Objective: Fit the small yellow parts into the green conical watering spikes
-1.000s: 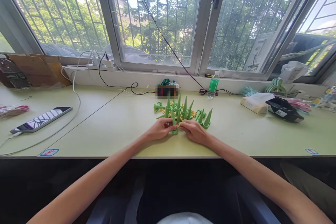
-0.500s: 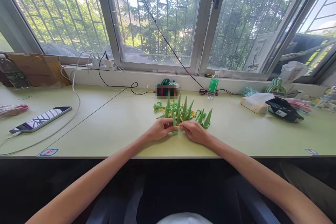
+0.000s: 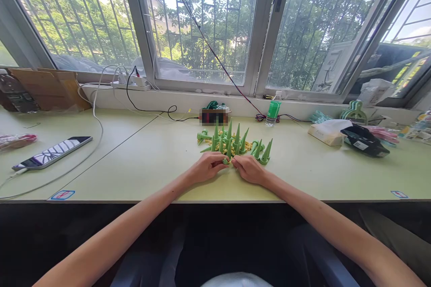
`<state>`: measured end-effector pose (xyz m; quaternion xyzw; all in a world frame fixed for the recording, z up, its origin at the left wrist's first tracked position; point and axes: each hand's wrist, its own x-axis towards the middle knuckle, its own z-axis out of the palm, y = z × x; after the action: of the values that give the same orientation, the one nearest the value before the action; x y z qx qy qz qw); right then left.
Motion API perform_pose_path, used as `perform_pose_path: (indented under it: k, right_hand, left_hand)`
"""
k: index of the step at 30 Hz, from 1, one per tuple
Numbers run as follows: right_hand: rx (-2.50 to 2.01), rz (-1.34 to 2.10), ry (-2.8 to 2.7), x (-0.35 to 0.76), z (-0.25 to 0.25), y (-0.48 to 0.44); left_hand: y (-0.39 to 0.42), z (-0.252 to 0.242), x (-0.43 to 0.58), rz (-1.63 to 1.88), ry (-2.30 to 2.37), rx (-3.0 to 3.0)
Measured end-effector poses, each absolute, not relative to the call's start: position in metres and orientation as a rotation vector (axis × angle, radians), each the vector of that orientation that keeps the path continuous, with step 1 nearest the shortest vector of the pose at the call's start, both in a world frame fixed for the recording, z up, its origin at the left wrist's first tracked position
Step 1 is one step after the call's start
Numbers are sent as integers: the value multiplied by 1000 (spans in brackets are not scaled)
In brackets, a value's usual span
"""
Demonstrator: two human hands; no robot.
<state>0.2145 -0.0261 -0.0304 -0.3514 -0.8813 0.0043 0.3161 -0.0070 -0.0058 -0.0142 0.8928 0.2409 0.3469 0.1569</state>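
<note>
My left hand is closed around a green plastic spike, whose blunt end shows at the fingertips while the fingers cover the rest. Close beside it, my right hand pinches a small yellow piece, mostly hidden by the fingertips. Just beyond both hands, several green cone-shaped spikes stand point up. Small yellow pieces lie heaped among them. Another upright spike leans at the right of the group, and a green spike lies on its side at the left.
The pale green table ends at a front edge under my forearms. Behind the spikes are a blurred dark box with wires and a bottle. A phone on a cable lies left; a tissue pack and black object sit right.
The spike in my left hand has tipped from upright, so its blunt end now shows by the fingertips. My right hand has shifted very slightly and stays close to it.
</note>
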Motion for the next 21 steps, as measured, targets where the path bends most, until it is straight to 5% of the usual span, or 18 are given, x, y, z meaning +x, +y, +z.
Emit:
perform_pose_path:
  k: [21]
  right_hand:
    - [-824, 9, -2325, 216, -33, -23]
  left_hand:
    - [-9, -10, -5, 900, 775, 2467]
